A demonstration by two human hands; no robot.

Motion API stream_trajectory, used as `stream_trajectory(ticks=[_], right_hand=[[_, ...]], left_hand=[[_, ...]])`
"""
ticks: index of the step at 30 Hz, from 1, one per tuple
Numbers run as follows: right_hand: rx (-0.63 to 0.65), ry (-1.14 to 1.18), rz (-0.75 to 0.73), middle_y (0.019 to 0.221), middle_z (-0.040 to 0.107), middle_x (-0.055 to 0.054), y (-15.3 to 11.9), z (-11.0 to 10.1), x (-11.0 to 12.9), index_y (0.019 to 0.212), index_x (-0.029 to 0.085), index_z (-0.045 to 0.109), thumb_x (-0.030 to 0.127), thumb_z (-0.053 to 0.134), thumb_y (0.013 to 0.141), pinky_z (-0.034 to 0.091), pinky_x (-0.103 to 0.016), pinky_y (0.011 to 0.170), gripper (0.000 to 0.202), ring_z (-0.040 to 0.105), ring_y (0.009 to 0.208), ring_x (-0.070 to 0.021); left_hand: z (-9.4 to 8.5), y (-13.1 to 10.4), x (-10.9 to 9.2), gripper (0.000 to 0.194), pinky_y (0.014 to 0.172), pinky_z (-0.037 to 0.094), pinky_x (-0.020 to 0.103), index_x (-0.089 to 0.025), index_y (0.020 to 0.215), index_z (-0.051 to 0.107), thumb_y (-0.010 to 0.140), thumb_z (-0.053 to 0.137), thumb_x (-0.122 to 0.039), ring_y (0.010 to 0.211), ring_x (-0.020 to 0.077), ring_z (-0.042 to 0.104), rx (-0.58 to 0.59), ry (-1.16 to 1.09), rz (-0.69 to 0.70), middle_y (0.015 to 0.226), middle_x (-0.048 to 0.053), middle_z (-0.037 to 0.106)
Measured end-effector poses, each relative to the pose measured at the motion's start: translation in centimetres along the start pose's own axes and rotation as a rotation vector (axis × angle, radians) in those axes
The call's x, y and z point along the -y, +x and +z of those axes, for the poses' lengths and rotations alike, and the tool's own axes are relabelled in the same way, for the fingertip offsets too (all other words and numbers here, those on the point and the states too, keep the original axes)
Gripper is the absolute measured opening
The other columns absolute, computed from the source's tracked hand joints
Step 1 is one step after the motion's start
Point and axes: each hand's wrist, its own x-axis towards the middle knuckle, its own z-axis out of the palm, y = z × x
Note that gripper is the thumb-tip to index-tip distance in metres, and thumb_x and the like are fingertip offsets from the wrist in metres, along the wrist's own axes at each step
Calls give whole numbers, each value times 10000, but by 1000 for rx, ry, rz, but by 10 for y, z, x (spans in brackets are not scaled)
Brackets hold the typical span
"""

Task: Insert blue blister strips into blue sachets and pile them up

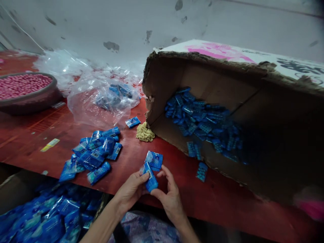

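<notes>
A small blue printed packet [151, 180] with a white label patch is held in my left hand [133, 189], the thumb pressed on its face. My right hand [172, 195] is beside it with thumb and fingers curved apart; its thumb tip seems to touch the packet's lower end. Just beyond, a flat blue printed sleeve [155, 159] lies on the red table [177, 175], partly covered by the held packet. To the left is a loose pile of similar blue packets [95, 152]. A clear blister pack of blue pieces [201, 172] lies to the right.
A torn cardboard box [162, 74] on its side holds many blue blister packs [202, 116]. Yellowish rubber bands [145, 132] lie by its corner. Clear plastic bags [88, 98] and a bowl [32, 103] of pink pieces stand behind. More blue packets [50, 219] fill a container below the table edge.
</notes>
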Motion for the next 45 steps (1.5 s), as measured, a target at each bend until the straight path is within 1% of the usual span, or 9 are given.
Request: stream_trajectory(ticks=[8, 17, 23, 26, 30, 33, 36, 40, 45], right_hand=[[267, 299, 42, 1257, 484, -20, 8, -6, -6, 1301, 369, 332, 332, 790, 547, 365, -398, 956, 883, 448, 1158, -244], [291, 304, 17, 1200, 536, -37, 10, -6, -3, 1284, 350, 371, 493, 696, 600, 447, -340, 864, 770, 536, 1060, -229], [234, 13, -71, 1131, 562, -50, 12, -7, -3, 1299, 295, 359, 471, 602, 729, 452, -315, 849, 645, 557, 994, -205], [209, -289, -148, 1041, 581, -38, 20, -10, 2, 1200, 272, 478, 295, 583, 792, 439, -298, 841, 422, 555, 934, -180], [106, -654, -253, 996, 580, -48, 42, -11, 6, 1066, 240, 563, 186, 525, 810, 415, -317, 830, 264, 527, 929, -192], [48, -938, -247, 986, 585, -57, 60, -8, 6, 1020, 237, 580, 203, 541, 802, 406, -335, 774, 224, 516, 896, -219], [30, -1139, -200, 925, 600, -45, 72, -1, 3, 938, 244, 605, 238, 566, 794, 386, -329, 708, 149, 514, 846, -229], [-18, -1205, -207, 848, 608, -24, 77, 3, -4, 844, 248, 622, 219, 527, 827, 347, -302, 679, 101, 511, 812, -201], [-48, -1172, -310, 797, 613, -30, 71, -1, -10, 829, 260, 641, 213, 485, 857, 309, -292, 645, 165, 495, 754, -182]], left_hand=[[-10, 1, -2, 298, 736, 446, 275, -130, 999, 630, 713, 618, -210, 751, 166, 632, 326, -88, -47, 814, 86, 692], [6, 0, 17, 255, 738, 449, 259, -141, 912, 666, 703, 634, -285, 731, 160, 632, 202, -116, 40, 775, 62, 698], [12, -2, 16, 284, 720, 469, 305, -136, 885, 651, 716, 598, -358, 719, 173, 621, -109, 21, 182, 811, 72, 693], [-6, -9, -10, 379, 767, 460, 363, -152, 964, 613, 674, 622, -395, 767, 208, 620, -503, 361, 416, 861, 65, 685], [-44, -23, -50, 524, 894, 367, 489, -167, 1173, 508, 709, 574, -402, 1037, 322, 530, -1093, 1066, 814, 1076, 129, 623], [-58, -26, -59, 635, 970, 257, 548, -105, 1285, 378, 732, 557, -360, 1227, 373, 331, -1278, 1402, 1073, 1289, 205, 454], [-50, -18, -45, 536, 989, 264, 512, -105, 1252, 416, 767, 519, -307, 1249, 332, 315, -1152, 1539, 1190, 1271, 198, 473], [-29, 0, -16, 418, 976, 311, 455, -133, 1186, 475, 791, 478, -271, 1241, 279, 347, -945, 1603, 1212, 1225, 175, 516], [-41, 20, -8, 373, 955, 246, 542, -106, 1098, 564, 810, 416, -290, 1242, 365, 307, -901, 1930, 864, 1212, 208, 525]])
